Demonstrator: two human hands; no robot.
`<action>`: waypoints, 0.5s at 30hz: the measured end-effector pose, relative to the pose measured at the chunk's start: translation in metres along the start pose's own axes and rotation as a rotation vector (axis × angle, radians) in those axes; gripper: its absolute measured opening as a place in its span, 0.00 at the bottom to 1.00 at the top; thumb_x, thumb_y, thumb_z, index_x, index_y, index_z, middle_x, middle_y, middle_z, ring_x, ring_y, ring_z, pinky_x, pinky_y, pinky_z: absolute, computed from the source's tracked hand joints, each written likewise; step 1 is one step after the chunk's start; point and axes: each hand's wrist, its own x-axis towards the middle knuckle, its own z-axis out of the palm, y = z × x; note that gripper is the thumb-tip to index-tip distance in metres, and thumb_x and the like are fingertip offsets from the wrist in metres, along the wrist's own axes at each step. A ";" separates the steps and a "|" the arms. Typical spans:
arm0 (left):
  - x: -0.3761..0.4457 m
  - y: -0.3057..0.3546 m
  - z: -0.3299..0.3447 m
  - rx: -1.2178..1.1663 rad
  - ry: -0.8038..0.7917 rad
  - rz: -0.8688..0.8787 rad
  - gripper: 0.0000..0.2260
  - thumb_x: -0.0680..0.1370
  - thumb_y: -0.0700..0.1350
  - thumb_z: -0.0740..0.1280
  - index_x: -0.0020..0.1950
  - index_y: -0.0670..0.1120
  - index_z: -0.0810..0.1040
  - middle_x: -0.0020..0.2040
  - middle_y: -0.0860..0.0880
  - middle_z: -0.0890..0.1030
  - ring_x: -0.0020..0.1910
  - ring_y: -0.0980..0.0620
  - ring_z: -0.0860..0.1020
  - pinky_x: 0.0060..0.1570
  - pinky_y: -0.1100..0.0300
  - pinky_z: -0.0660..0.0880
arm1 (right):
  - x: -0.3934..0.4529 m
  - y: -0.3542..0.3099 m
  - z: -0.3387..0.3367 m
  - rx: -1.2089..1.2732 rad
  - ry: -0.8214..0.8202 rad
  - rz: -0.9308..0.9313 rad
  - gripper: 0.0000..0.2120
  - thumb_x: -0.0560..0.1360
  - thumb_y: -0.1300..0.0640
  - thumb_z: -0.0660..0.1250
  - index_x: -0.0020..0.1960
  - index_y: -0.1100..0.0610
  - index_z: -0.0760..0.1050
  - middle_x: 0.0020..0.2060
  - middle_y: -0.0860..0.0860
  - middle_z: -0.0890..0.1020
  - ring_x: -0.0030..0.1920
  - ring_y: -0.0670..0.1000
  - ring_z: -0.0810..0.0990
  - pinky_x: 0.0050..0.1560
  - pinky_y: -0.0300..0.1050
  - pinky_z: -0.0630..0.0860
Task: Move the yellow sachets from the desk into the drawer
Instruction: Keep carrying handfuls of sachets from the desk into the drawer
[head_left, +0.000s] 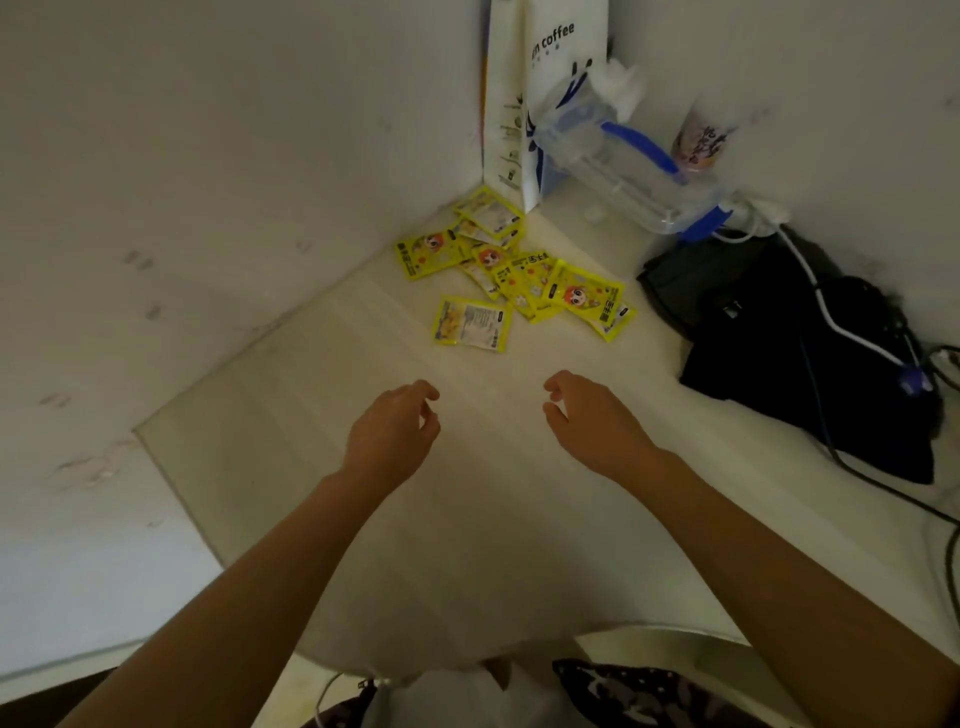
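Sachets (511, 270) lying on the desk (332, 374)
Left hand (392, 434) and right hand (592, 421) are hovering apart, fingers loosely curled (holding nothing), short of the sachets.

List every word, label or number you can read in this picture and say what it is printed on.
"coffee", after a cut-off "n": on the white paper bag standing in the desk corner.
Print under that word on the bag: too small to read.
Yellow sachets: cartoon faces and printed text, too blurred to read.
Cup by the wall: dark characters on its side, blurred, unreadable.
Clear plastic container: no text visible.
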 end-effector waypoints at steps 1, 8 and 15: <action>0.013 0.003 -0.002 0.006 -0.009 0.008 0.11 0.78 0.45 0.63 0.60 0.50 0.75 0.48 0.52 0.79 0.49 0.50 0.77 0.49 0.53 0.76 | 0.010 0.002 -0.005 -0.006 0.003 0.004 0.16 0.80 0.53 0.58 0.65 0.57 0.69 0.59 0.55 0.77 0.59 0.56 0.75 0.57 0.51 0.73; 0.099 0.015 0.008 0.053 -0.083 -0.014 0.12 0.77 0.44 0.63 0.61 0.49 0.75 0.55 0.49 0.79 0.56 0.47 0.75 0.54 0.49 0.75 | 0.091 0.035 -0.037 -0.024 0.002 0.043 0.16 0.79 0.55 0.60 0.64 0.58 0.70 0.59 0.57 0.77 0.60 0.57 0.75 0.59 0.51 0.73; 0.164 0.022 0.022 0.166 -0.145 0.001 0.18 0.76 0.41 0.63 0.66 0.46 0.72 0.62 0.44 0.75 0.64 0.44 0.69 0.56 0.49 0.72 | 0.167 0.068 -0.053 -0.082 -0.037 0.061 0.21 0.77 0.56 0.61 0.68 0.61 0.67 0.63 0.61 0.74 0.63 0.62 0.72 0.62 0.55 0.71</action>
